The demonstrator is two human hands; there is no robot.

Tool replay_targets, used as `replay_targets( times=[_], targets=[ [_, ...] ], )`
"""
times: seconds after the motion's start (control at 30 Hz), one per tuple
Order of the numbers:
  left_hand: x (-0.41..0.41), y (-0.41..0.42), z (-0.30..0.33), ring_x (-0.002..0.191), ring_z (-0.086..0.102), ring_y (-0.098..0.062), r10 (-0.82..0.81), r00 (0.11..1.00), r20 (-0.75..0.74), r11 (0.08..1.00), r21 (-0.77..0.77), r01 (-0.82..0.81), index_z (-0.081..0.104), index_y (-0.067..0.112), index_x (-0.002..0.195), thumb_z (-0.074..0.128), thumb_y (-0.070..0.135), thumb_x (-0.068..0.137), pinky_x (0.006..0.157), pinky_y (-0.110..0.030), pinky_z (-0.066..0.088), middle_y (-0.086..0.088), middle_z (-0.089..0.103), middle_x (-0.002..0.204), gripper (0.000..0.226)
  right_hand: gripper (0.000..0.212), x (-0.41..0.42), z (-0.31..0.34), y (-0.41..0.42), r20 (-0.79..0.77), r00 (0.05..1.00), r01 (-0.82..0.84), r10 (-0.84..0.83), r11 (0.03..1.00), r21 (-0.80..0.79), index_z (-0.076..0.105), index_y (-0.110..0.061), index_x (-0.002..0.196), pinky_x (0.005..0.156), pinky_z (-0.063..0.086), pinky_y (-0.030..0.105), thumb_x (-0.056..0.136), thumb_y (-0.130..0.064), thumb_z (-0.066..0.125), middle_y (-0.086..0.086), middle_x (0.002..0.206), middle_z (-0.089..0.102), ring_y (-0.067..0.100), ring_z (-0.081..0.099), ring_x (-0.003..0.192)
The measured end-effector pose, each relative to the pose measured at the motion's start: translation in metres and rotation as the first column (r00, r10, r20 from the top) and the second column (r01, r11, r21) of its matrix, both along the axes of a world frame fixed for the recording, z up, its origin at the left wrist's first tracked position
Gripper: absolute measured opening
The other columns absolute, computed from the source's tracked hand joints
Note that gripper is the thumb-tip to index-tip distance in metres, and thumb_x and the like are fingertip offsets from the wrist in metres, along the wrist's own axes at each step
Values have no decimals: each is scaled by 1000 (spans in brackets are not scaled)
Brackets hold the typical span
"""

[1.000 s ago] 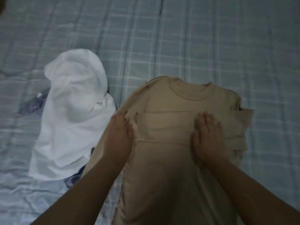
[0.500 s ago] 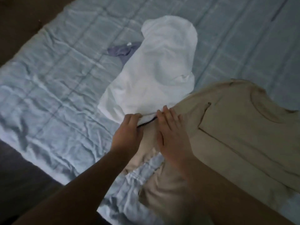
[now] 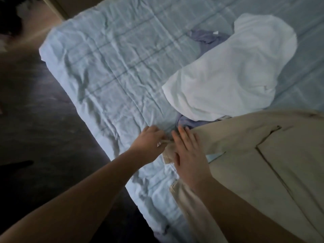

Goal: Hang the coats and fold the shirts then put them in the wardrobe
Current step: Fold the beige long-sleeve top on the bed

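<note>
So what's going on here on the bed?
A person is folding a beige shirt laid out on the bed. The right hand presses flat on the shirt's edge, while the left hand pinches the fabric beside it. A white garment lies crumpled further back, over some purple clothing, not yet folded.

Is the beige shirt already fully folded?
No. The beige shirt lies partly folded, sleeve tucked over, its long body spread on the bed.

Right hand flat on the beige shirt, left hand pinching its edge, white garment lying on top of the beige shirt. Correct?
Not quite. In the head view the white cotton garment lies beside the beige cotton shirt, on the blue checked bedsheet, not on top. The right hand is flat on it; the left hand pinches its edge.
</note>
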State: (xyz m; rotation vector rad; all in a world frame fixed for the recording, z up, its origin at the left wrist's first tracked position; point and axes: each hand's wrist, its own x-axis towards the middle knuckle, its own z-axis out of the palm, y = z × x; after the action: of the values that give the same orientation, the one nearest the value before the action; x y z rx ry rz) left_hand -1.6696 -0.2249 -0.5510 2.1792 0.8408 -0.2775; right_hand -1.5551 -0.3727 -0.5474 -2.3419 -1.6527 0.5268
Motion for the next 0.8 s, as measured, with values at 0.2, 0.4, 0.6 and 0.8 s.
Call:
replay_targets(
  times=[0.2, 0.4, 0.6, 0.8],
  targets=[
    [38, 28, 45, 68, 52, -17, 619, 784, 46, 644, -601, -474, 54, 14, 83, 55, 20, 86, 65, -35, 45, -2, 55, 73, 7, 64, 4, 28, 7, -60, 992, 124, -114, 970, 210, 39, -8, 148, 115, 31, 49, 88, -15, 62, 9, 158, 29, 25, 28, 146],
    [69, 44, 75, 74, 58, -21, 631, 766, 126, 525, -796, -302, 53, 12, 101, 54, -8, 88, 54, -29, 46, -10, 61, 91, 24, 67, 20, 63, 30, -246, 927, 339, -283, 912, 232, 40, -10, 144, 107, 40, 37, 87, -38, 59, 4, 140, 41, 21, 44, 127],
    [91, 40, 92, 91, 57, -37, 504, 823, 260, 323, -941, 100, 53, 0, 118, 34, -21, 84, 70, -37, 48, -24, 60, 105, 44, 46, 40, 100, 69, -861, 298, 771, -412, 636, -37, 55, -24, 124, 87, 57, 45, 86, -51, 57, -1, 111, 68, 13, 68, 101],
    [96, 3, 79, 59, 55, -24, 786, 610, 100, 293, -929, -225, 56, 5, 87, 34, -18, 84, 53, -28, 39, -16, 64, 75, 32, 16, 78, 110, 82, -779, 52, 944, -624, 285, -166, 63, -5, 95, 69, 58, 37, 98, -16, 51, 20, 81, 64, 31, 63, 70]
  ],
)
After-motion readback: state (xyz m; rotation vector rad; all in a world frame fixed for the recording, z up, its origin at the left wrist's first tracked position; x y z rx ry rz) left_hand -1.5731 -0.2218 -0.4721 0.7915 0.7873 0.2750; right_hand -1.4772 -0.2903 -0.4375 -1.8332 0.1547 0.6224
